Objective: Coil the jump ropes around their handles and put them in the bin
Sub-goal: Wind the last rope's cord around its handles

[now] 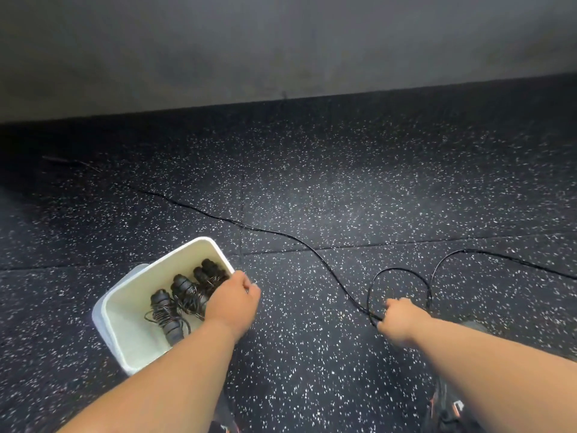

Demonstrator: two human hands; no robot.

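The white bin [162, 310] sits on the speckled floor [312, 189] and serves as the anchor here. Inside it lie three coiled jump ropes [184, 295] (black cord wound round black handles), side by side. The left hand [232, 303] hangs over the bin's right rim, fingers curled downward; whether it holds anything cannot be told. Well to the right of the bin, the right hand [398, 320] pinches a loose black jump rope [281, 234] where the cord forms a loop just beyond the knuckles. From that grip one strand runs away past the bin's far corner, another trails off rightward.
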